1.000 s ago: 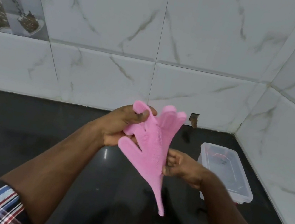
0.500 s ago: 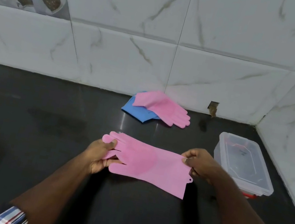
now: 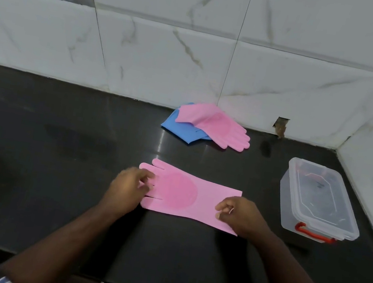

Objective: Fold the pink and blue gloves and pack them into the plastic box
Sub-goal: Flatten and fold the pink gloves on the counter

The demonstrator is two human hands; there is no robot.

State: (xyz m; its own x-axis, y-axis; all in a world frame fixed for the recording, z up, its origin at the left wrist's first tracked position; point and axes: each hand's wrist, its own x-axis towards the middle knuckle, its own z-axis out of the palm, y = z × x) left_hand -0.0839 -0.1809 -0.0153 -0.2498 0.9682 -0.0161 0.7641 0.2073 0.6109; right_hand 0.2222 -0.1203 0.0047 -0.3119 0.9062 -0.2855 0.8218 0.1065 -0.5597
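Note:
A pink glove (image 3: 186,195) lies flat on the black counter, fingers pointing left and cuff to the right. My left hand (image 3: 128,187) rests on its fingers, pinching them. My right hand (image 3: 240,214) presses on the cuff end, fingers curled over the edge. A second pink glove (image 3: 218,125) lies near the back wall on top of a blue glove (image 3: 180,129), which is mostly covered. The clear plastic box (image 3: 319,202) with a red latch stands at the right, its lid on.
The black counter (image 3: 53,155) runs to a tiled wall behind and a tiled side wall at the right, close to the box. A small hole (image 3: 280,126) shows in the back wall. The counter's front edge lies just below my forearms.
I have brought the pink glove down from mid-air and laid it flat on the counter. Both hands now sit on its two ends, and my view has tilted downward.

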